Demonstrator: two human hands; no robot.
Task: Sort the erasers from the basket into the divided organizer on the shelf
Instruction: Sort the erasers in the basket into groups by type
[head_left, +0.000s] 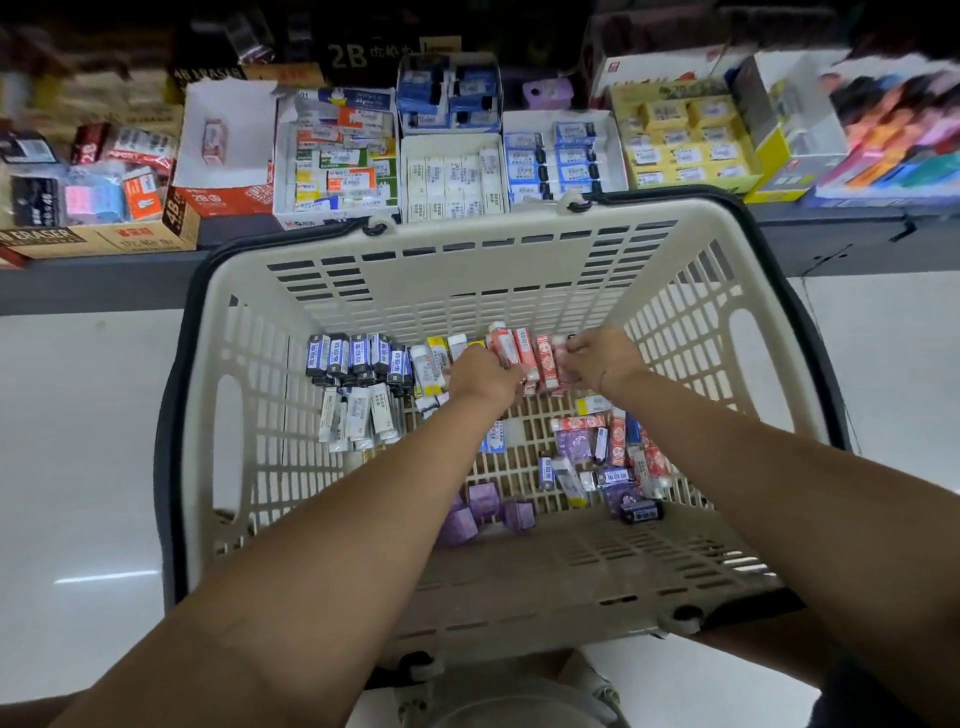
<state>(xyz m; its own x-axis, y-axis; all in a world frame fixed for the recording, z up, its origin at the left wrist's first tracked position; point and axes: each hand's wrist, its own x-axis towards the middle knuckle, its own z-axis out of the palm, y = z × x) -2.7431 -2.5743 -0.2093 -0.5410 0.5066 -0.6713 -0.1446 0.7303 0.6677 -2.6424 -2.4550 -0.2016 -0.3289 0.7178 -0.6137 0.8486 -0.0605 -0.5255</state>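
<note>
Sorting step, head view. At the bottom of the frame, two bare forearms are extended into the basket (467, 587), which is set on a pale, glossy floor (78, 441).

Just inside the near wall, purple erasers (485, 501) are scattered. A mixed heap (602, 457) is seen at right of centre, and white erasers (358, 415) at left of centre.

Farther in, at frame centre, the left hand (485, 376) and right hand (602, 358) are brought together on a row of red erasers (524, 353) standing against the far wall. The left fingers are curled round one end of the row. The right fingers appear to be pinched on the other end, though their tips are partly hidden. Blue erasers (358, 358) are lined up to the left of the hands.

The step in hand is judged to be the gathering of one kind, the red, into a single bundle. Many erasers are left in the basket, so the task is judged far from finished.

Beyond the basket, across the top of the frame, the shelf (104, 280) carries the organizer (452, 176), whose compartments are mostly filled by kind. In a red box (228, 140) at upper left, one red eraser is seen. The next move is judged to call for an even squeeze from both ends, a lift clear of the far rim, and a reach to that box, so that no piece slips from the middle of the bundle.
</note>
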